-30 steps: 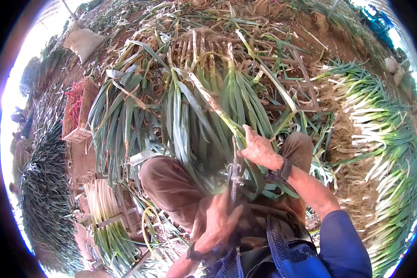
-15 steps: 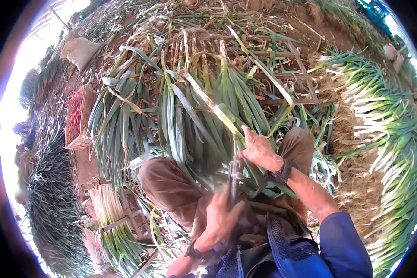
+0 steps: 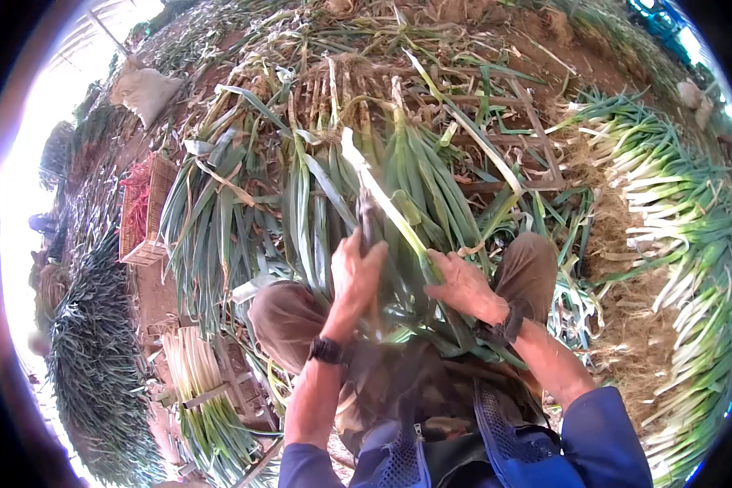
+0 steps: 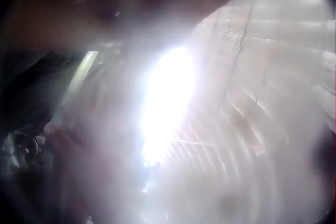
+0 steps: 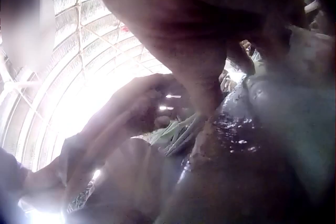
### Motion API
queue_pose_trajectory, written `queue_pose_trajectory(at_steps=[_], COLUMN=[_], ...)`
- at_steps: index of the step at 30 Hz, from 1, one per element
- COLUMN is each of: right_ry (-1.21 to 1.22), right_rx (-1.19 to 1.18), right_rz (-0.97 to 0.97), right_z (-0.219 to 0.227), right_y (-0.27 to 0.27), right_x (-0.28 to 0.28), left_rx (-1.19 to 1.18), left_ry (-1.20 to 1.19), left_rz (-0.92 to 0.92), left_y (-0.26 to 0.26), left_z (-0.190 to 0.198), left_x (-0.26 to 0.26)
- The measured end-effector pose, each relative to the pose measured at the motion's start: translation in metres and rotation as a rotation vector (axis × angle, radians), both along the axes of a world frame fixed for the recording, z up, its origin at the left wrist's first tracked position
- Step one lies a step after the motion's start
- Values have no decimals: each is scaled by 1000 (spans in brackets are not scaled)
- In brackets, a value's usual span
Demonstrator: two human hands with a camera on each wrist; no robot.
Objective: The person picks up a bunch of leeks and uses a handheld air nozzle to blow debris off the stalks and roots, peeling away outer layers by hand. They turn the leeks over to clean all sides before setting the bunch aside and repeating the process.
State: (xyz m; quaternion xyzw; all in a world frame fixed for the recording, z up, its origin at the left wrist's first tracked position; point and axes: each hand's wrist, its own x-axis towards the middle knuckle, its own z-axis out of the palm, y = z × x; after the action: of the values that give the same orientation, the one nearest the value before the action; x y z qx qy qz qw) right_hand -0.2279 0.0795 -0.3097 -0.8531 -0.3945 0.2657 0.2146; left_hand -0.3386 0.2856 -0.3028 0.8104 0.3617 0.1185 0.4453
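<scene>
In the head view my right hand (image 3: 465, 286) grips a leek (image 3: 392, 213) by its green part, and the white end slants up and left. My left hand (image 3: 356, 275) holds a slender dark grey tool (image 3: 368, 210), blurred, whose tip points away beside the leek's shaft. Both hands are above a heap of leeks (image 3: 305, 203) with long green leaves, between the person's knees. Glare washes out most of the left wrist view, where a pale stalk (image 4: 81, 76) shows. The right wrist view is mostly filled by the hand, close and dark.
To the right lies a long row of leeks (image 3: 667, 244) with white shafts inward. A bundle of trimmed leeks (image 3: 193, 366) sits in a frame at lower left. A crate (image 3: 156, 210) with red strands stands left, near a pale sack (image 3: 145, 88). Loose leaves litter the ground.
My left hand has moved forward with the tool, from near the lap to beside the leek's shaft. The leek's end now looks whiter; the right hand has barely moved.
</scene>
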Motion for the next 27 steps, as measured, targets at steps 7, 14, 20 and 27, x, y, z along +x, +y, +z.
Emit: queue_pose_trajectory(at_steps=[7,14,20,27], right_ry=[148,486,646,864], right_rx=[24,223,256,320], right_rz=[-29,-105,-114,-105], right_z=[-14,-31,-14,21], right_y=[-18,-28,-27,-23], right_x=[5,17,23,22], left_rx=[-276,-47,-102,84], left_ry=[-2,12,-20,30], left_rz=[-65,-50,-118,-108], left_y=[30,10,11,-4], left_z=[41,2,10,13], left_x=[31,8,5,3])
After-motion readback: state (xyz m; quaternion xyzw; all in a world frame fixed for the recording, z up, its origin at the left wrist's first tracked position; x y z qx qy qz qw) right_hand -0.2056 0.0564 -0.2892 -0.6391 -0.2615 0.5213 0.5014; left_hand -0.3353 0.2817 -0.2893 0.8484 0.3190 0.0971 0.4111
